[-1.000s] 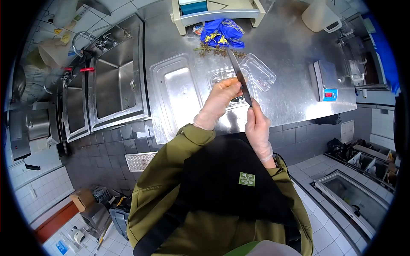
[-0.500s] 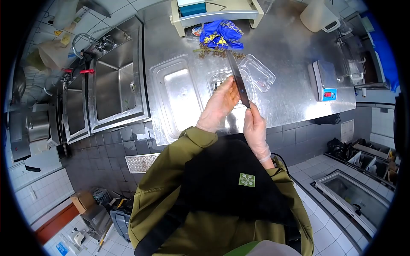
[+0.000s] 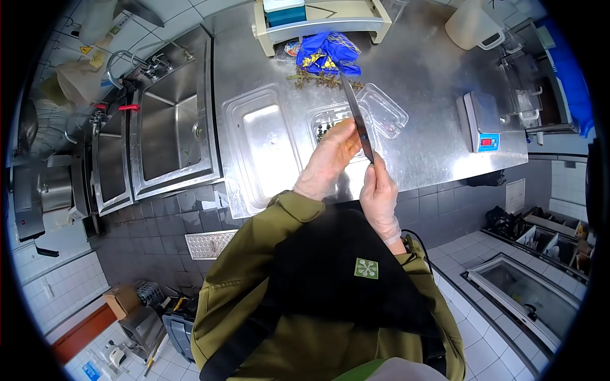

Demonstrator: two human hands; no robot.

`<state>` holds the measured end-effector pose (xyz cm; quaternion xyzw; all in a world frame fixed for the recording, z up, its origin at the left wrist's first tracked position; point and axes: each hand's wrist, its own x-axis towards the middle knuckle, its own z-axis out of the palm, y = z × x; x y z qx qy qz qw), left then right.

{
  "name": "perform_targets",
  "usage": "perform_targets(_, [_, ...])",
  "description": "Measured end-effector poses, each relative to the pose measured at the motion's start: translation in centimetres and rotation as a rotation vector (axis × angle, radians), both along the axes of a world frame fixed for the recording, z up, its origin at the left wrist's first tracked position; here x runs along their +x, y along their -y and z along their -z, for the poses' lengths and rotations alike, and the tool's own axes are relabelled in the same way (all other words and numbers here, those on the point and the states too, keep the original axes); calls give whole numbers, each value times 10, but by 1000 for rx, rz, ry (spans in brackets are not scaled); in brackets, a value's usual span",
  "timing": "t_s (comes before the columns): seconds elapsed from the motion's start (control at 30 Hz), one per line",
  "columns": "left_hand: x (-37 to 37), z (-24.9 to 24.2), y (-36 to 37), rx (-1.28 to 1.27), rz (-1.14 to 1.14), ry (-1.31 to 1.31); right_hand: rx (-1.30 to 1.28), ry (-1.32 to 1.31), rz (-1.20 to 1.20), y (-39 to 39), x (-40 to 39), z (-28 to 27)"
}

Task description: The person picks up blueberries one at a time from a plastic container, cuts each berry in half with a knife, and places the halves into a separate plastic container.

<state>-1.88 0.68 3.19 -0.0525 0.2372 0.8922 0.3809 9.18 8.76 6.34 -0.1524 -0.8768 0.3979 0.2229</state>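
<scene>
My right hand, in a clear glove, grips the end of the dark handle of a kitchen knife, whose blade points away from me. My left hand, also gloved, is closed right beside the knife where blade meets handle. Whatever its fingers hold is hidden. Under the hands stands a clear plastic container with small dark round pieces in it, partly covered by my left hand. A clear lid or shallow tub lies against its right side. Bare brownish stems lie just beyond.
A large clear tray is on the steel table at left, beside a sink. A blue-yellow bag lies behind the stems, before a cream stand. At right are a digital scale and a white jug.
The knife and both hands have shifted very slightly, the knife tilting a little. More of the dark round pieces shows beside my left hand. Both hands keep their hold.
</scene>
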Motion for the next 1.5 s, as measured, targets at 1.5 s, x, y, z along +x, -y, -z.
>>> perform_targets(1.5, [-1,38,-7,47,-13,194,-970,221,-20,-18,-10,15])
